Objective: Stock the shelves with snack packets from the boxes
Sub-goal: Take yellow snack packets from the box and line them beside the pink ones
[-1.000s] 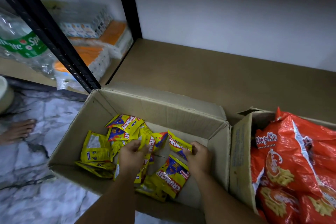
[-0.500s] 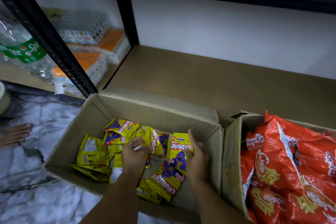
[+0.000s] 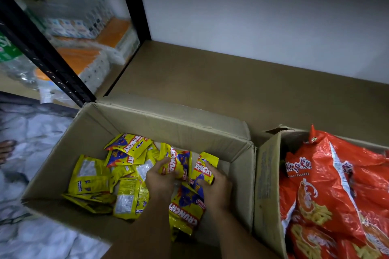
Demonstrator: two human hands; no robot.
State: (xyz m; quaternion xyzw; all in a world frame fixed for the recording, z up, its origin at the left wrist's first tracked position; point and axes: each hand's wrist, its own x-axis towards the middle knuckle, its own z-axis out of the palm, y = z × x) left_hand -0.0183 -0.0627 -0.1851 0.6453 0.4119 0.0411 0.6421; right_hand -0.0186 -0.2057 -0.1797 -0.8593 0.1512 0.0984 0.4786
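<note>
Packets [image 3: 126,176] — yellow, marked "CRUNCHY", lying loose in the open left box [image 3: 168,124] on the floor, heaped toward its left and middle; some show their printed fronts, others their backs.
Left hand [image 3: 161,181]: inside the box, fingers curled round a packet [image 3: 179,161] held upright.
Right hand [image 3: 216,185]: just beside the left, fingers and thumb pinching a second packet [image 3: 205,167], also upright; the two held packets almost touch.
Third packet [image 3: 186,210]: lies flat between the wrists, front up.
Right box [image 3: 266,185]: touching the left box, filled with large orange bags [image 3: 336,185].
Shelf [image 3: 231,82]: brown board behind both boxes, white wall at its back.
Post [image 3: 42,48] — black, at the left; past it, blurred wrapped goods [image 3: 88,44] on the neighbouring shelf.
</note>
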